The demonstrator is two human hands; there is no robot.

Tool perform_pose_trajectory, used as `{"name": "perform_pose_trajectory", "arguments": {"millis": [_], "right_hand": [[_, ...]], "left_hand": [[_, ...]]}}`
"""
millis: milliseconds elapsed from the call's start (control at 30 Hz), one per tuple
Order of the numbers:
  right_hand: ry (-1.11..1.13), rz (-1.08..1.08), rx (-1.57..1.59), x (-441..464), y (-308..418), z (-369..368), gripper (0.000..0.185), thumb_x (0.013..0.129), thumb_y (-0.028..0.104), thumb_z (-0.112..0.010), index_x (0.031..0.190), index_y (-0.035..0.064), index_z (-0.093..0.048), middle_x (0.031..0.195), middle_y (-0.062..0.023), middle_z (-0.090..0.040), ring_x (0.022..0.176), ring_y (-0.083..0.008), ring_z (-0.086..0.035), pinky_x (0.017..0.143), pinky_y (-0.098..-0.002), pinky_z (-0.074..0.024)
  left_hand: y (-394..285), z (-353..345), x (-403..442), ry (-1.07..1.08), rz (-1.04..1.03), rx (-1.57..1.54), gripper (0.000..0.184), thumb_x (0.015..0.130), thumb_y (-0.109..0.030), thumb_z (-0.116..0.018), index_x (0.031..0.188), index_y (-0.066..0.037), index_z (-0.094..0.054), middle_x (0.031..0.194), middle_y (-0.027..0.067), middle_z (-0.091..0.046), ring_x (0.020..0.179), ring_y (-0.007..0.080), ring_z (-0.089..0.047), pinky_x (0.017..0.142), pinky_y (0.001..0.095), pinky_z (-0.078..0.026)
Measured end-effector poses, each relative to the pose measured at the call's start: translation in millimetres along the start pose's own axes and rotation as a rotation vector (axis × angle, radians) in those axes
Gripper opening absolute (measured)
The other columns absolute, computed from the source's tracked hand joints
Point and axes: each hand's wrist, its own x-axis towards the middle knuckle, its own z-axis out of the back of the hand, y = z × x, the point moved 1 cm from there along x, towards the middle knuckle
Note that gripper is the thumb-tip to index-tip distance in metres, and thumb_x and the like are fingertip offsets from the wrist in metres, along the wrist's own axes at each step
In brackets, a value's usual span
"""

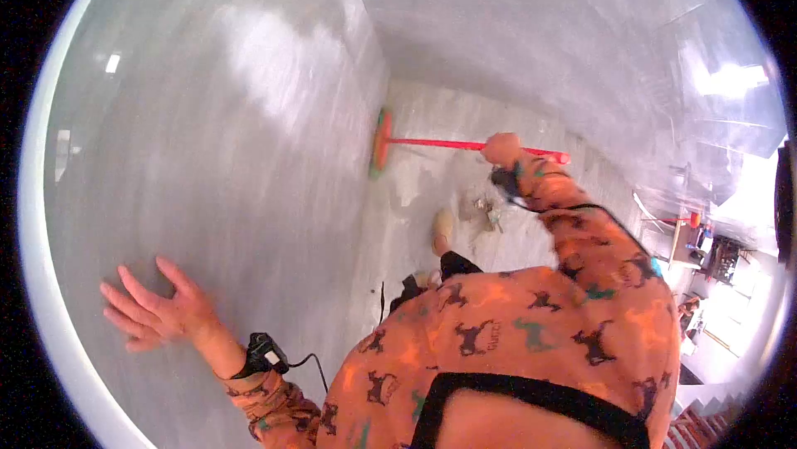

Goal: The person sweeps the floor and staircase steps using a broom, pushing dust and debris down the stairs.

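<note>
My right hand (502, 150) is wrapped round the red handle of a broom (440, 144), near the handle's upper end. At the other end, the red and green broom head (382, 143) lies along the foot of the left grey wall (249, 200). My left hand (158, 309) holds nothing. Its fingers are spread over the same wall's surface, and whether the palm presses on it I cannot tell. Between my foot and the right arm, a small pile of debris (488, 213) sits on the floor (423, 175).
A second grey wall (531, 26) meets the left one in a corner beyond the broom. My shoe (443, 231) stands on the stained floor. Far right, a shelf (687, 241) holds several small items. A black cable (614, 221) runs along my right sleeve.
</note>
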Motion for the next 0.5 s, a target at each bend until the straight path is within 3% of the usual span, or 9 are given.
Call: {"name": "perform_pose_trajectory", "arguments": {"millis": [33, 100, 200, 367, 500], "right_hand": [[-0.006, -0.053, -0.05, 14, -25, 8, 0.029, 0.072, 0.03, -0.046, 0.079, 0.0074, -0.064, 0.075, -0.0137, -0.062, 0.068, -0.027, -0.061, 0.06, -0.0369, -0.048], [0.171, -0.105, 0.0, -53, -52, -53, 0.031, 0.073, 0.032, -0.046, 0.08, 0.0072, -0.064, 0.076, -0.0139, -0.061, 0.07, -0.0277, -0.06, 0.061, -0.0371, -0.0478], [0.257, -0.21, 0.193, -79, -100, -69, 0.039, 0.074, 0.04, -0.046, 0.084, 0.0065, -0.062, 0.081, -0.0145, -0.061, 0.076, -0.0296, -0.059, 0.066, -0.0374, -0.0472], [0.15, -0.262, 0.084, -134, -139, -19, 0.046, 0.076, 0.046, -0.045, 0.082, 0.0032, -0.061, 0.08, -0.0162, -0.06, 0.076, -0.0325, -0.058, 0.066, -0.0412, -0.0459], [0.094, -0.163, 0.048, -84, -129, 28, 0.047, 0.077, 0.047, -0.043, 0.077, 0.0036, -0.062, 0.076, -0.0163, -0.06, 0.073, -0.0328, -0.058, 0.063, -0.0416, -0.0458]], "left_hand": [[-14, -2, -21, 0.036, 0.069, 0.179, 0.046, 0.074, -0.047, -0.054, 0.109, -0.018, -0.052, 0.122, 0.0047, -0.044, 0.115, 0.0255, -0.036, 0.098, 0.0429, -0.005], [2, 8, -33, 0.103, -0.015, 0.058, 0.045, 0.074, -0.048, -0.053, 0.107, -0.018, -0.053, 0.121, 0.0047, -0.044, 0.115, 0.0256, -0.034, 0.099, 0.041, -0.004], [17, 6, -20, 0.067, -0.042, 0.036, 0.045, 0.074, -0.05, -0.052, 0.105, -0.019, -0.054, 0.12, 0.0051, -0.045, 0.116, 0.0259, -0.033, 0.1, 0.0395, -0.002], [18, 7, -33, 0.074, 0.028, 0.088, 0.045, 0.073, -0.051, -0.052, 0.105, -0.019, -0.055, 0.119, 0.0067, -0.046, 0.116, 0.0261, -0.032, 0.1, 0.0401, -0.001], [15, 5, -27, 0.048, 0.04, 0.081, 0.045, 0.073, -0.051, -0.053, 0.105, -0.019, -0.055, 0.12, 0.0073, -0.045, 0.116, 0.0264, -0.032, 0.1, 0.0407, -0.003]]}}
